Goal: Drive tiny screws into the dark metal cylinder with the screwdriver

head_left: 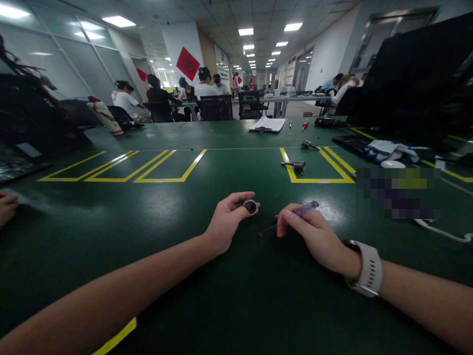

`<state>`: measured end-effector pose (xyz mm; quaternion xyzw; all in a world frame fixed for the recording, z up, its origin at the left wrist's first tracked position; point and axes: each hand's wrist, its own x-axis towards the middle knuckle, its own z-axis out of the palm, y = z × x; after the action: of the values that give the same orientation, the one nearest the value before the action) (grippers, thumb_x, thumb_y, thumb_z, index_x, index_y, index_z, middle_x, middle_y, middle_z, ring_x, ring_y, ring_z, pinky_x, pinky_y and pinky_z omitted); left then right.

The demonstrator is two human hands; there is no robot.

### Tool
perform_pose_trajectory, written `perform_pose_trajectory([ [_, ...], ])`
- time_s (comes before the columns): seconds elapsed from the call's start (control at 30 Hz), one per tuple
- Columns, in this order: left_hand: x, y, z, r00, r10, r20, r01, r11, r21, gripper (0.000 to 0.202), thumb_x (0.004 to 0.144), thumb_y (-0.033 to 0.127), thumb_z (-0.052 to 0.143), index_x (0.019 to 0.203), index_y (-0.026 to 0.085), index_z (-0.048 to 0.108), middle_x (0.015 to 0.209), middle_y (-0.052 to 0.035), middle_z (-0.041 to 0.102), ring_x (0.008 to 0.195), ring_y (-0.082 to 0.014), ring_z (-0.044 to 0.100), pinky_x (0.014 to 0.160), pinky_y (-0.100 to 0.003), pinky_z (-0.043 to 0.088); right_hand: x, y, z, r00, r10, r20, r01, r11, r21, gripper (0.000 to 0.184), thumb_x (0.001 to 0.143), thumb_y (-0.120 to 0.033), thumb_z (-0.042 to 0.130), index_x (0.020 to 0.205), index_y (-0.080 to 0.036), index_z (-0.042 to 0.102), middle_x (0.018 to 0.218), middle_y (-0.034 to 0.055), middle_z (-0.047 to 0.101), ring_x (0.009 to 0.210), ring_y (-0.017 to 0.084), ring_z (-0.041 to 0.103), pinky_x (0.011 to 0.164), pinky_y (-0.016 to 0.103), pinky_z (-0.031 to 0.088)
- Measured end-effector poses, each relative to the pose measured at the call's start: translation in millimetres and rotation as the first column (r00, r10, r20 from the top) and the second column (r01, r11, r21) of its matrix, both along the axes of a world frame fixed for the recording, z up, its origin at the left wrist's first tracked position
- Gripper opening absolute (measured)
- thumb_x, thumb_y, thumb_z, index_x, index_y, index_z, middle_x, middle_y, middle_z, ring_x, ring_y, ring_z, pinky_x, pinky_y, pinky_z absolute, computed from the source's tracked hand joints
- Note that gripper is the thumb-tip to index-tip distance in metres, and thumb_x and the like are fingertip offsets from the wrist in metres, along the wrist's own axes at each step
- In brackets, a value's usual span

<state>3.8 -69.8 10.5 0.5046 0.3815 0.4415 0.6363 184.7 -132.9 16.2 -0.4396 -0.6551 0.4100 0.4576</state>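
My left hand (pixel 228 219) pinches a small round metal housing (pixel 250 206) between thumb and fingers, its hollow opening facing me. To the right of it, my right hand (pixel 308 227) is closed around a screwdriver (pixel 305 209) with a clear purplish handle. The thin shaft points down and left, and a tiny dark ring-like piece shows at its tip, apart from the housing; whether it is a screw I cannot tell. Beyond my hands lie two metal parts with thin shafts: a nearer one (pixel 298 165) across a yellow line and a farther one (pixel 309 144).
The green table (pixel 148 212) carries yellow tape outlines. At its far side are a clipboard with papers (pixel 268 124), a red screwdriver (pixel 305 124) and a black tool (pixel 328 123). Gloves (pixel 391 149) and a white cable (pixel 441 232) lie right. Another person's hand (pixel 7 207) shows at left.
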Motion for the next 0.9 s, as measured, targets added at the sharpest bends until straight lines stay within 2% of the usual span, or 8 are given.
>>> perform_pose_trajectory([
  [0.13, -0.5, 0.1, 0.5, 1.000, 0.008, 0.011, -0.008, 1.000, -0.007, 0.040, 0.065, 0.004, 0.061, 0.104, 0.015, 0.060, 0.091, -0.0058, 0.069, 0.098, -0.0208, 0.062, 0.097, -0.040, 0.043, -1.9, 3.8, 1.1, 0.999, 0.006, -0.046, -0.009, 0.999, -0.049, 0.027, 0.090, -0.034, 0.042, 0.074, -0.018, 0.057, 0.066, 0.0008, 0.059, 0.066, 0.014, 0.058, 0.067, 0.029, 0.047],
  [0.3, -0.3, 1.2, 0.1, 1.000, -0.007, 0.018, 0.007, 1.000, -0.014, 0.040, 0.065, 0.004, 0.061, 0.104, 0.015, 0.060, 0.092, -0.0060, 0.068, 0.099, -0.0213, 0.062, 0.098, -0.040, 0.042, -2.0, 2.9, 0.7, 0.999, 0.040, 0.013, -0.039, 0.998, -0.055, 0.028, 0.090, -0.036, 0.041, 0.075, -0.018, 0.056, 0.067, 0.0003, 0.059, 0.066, 0.014, 0.057, 0.067, 0.029, 0.045],
  [0.57, 1.2, -1.3, 1.4, 0.999, 0.019, 0.039, -0.019, 1.000, -0.009, 0.038, 0.061, 0.001, 0.058, 0.096, 0.016, 0.058, 0.099, -0.0044, 0.062, 0.095, -0.0220, 0.063, 0.096, -0.043, 0.043, -2.7, -4.4, -0.3, 0.968, -0.070, 0.240, 0.046, 0.994, 0.104, 0.034, 0.091, -0.037, 0.040, 0.067, -0.018, 0.056, 0.065, 0.0002, 0.057, 0.062, 0.013, 0.056, 0.061, 0.027, 0.043],
  [0.73, 1.8, -4.2, 5.4, 0.998, 0.004, 0.056, -0.003, 1.000, -0.015, 0.031, 0.061, 0.001, 0.060, 0.088, 0.015, 0.056, 0.101, -0.0054, 0.062, 0.097, -0.0218, 0.062, 0.094, -0.042, 0.046, -0.8, 1.2, -4.5, 0.976, -0.131, 0.174, 0.132, 0.991, 0.002, 0.033, 0.091, -0.041, 0.040, 0.075, -0.018, 0.057, 0.064, 0.0000, 0.060, 0.062, 0.014, 0.058, 0.061, 0.027, 0.045],
  [0.8, 1.1, -4.1, 6.1, 0.999, -0.003, 0.050, 0.003, 1.000, -0.009, 0.031, 0.062, 0.003, 0.061, 0.090, 0.015, 0.057, 0.102, -0.0058, 0.062, 0.098, -0.0223, 0.061, 0.094, -0.042, 0.045, 0.7, 0.5, -4.6, 0.981, -0.134, 0.141, 0.127, 0.990, 0.057, 0.033, 0.091, -0.040, 0.040, 0.075, -0.018, 0.058, 0.068, 0.0015, 0.061, 0.067, 0.015, 0.059, 0.062, 0.028, 0.046],
  [0.9, -0.9, -2.8, 4.8, 1.000, -0.022, 0.014, 0.022, 1.000, 0.013, 0.033, 0.063, 0.006, 0.062, 0.094, 0.015, 0.061, 0.102, -0.0063, 0.064, 0.100, -0.0224, 0.060, 0.095, -0.041, 0.044, 1.1, -4.7, -3.7, 0.986, -0.131, 0.100, 0.103, 0.963, 0.247, 0.027, 0.091, -0.034, 0.041, 0.078, -0.019, 0.059, 0.076, 0.0035, 0.062, 0.077, 0.017, 0.060, 0.066, 0.030, 0.048],
])
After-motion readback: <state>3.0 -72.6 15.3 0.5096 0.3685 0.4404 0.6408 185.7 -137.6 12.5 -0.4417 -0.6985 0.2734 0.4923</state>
